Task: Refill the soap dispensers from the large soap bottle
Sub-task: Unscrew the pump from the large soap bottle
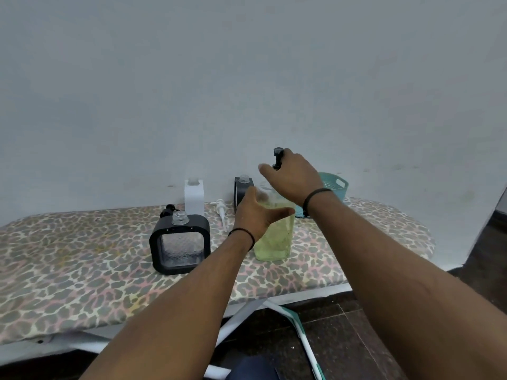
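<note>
The large clear soap bottle point(275, 237), partly full of yellow-green soap, stands upright on the board. My left hand point(256, 212) holds its upper left side, thumb stretched across the front. My right hand point(293, 178) hovers over the bottle's top and grips a black pump head point(277, 158). A black-framed clear dispenser point(179, 244) stands open-necked to the left, a black pump point(168, 209) lying behind it. A white dispenser point(194, 197) and another black dispenser point(242, 192) stand open at the wall. A white pump point(221, 213) lies between them.
Everything sits on an ironing board with a leopard-print cover point(82, 259), against a grey wall. A teal plastic basket point(333, 187) stands at the back right behind my right wrist. Below the board's front edge are its white legs point(304, 338) and a dark tiled floor.
</note>
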